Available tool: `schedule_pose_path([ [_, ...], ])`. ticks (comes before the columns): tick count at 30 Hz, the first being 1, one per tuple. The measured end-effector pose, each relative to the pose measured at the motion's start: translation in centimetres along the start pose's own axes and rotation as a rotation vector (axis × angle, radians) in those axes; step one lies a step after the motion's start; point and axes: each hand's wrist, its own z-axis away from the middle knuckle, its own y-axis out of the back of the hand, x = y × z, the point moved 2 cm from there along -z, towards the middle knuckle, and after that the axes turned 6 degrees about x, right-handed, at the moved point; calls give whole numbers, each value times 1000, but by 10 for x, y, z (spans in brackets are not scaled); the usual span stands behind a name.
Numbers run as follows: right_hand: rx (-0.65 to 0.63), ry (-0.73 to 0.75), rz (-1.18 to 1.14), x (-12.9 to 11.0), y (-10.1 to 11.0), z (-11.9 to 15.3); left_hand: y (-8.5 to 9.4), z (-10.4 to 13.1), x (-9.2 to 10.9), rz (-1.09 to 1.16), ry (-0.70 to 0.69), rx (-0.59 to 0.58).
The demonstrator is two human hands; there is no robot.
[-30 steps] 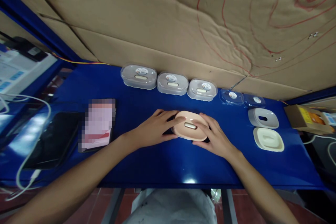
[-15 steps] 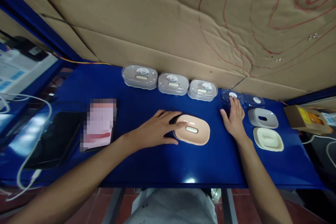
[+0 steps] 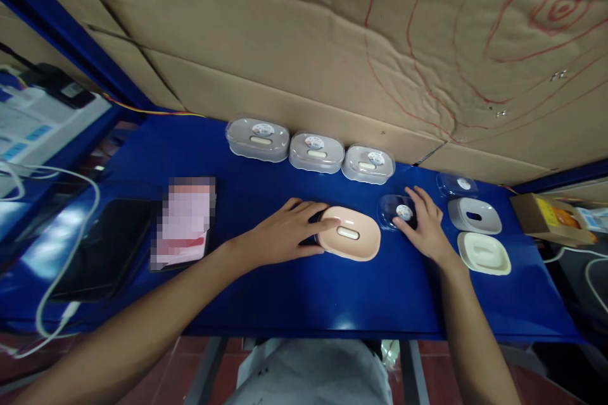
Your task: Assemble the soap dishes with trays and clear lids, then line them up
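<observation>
On the blue table in front of me sits a peach soap dish (image 3: 358,247) with a cream oblong piece in the slot at its middle. My left hand (image 3: 285,233) grips its left end, index finger over the rim and thumb along the near side. A clear lid (image 3: 391,212) with a round sticker is pinched between thumb and fingers of my right hand (image 3: 424,224), just right of the dish and slightly behind it. Beyond that hand stand a grey slotted tray (image 3: 489,218) and a cream base (image 3: 485,255).
Three grey soap dishes with clear lids, one being the middle one (image 3: 316,153), line the cardboard wall (image 3: 266,31). Another clear lid (image 3: 456,185) lies at the back right. A phone (image 3: 185,221) and a black tablet-like device (image 3: 102,250) with a white cable are left; an open carton (image 3: 551,218) is right.
My right hand has taken hold of a clear lid at the back and brought it nearer and leftward, beside the peach dish. My left hand stays on the dish.
</observation>
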Motion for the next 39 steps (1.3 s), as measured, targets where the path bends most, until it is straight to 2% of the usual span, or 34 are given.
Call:
schedule_pose_path([
  [5,-125,24,-123,-4,10,4,0,0,0,18,-3,25],
  [9,-329,49,-153,-5,24,17,-1,0,-1,17,11,31],
  [11,-377,44,-146,-4,28,22,-1,1,-1,15,14,35],
  [13,-323,34,-155,-4,30,23,-2,1,-1,13,23,33],
  [18,-88,4,-206,-18,31,15,-2,2,-1,24,49,34],
  [22,-98,146,-257,-47,26,16,-4,2,-1,30,52,46],
  [25,-121,250,-186,-73,17,21,-8,2,-1,19,56,61],
  [29,-73,334,-108,-100,5,25,-13,1,1,1,60,96],
  [33,-28,365,-85,-112,-1,27,-14,1,3,-14,48,109],
  [39,-1,339,-52,-118,-7,30,-14,1,2,-18,51,115],
])
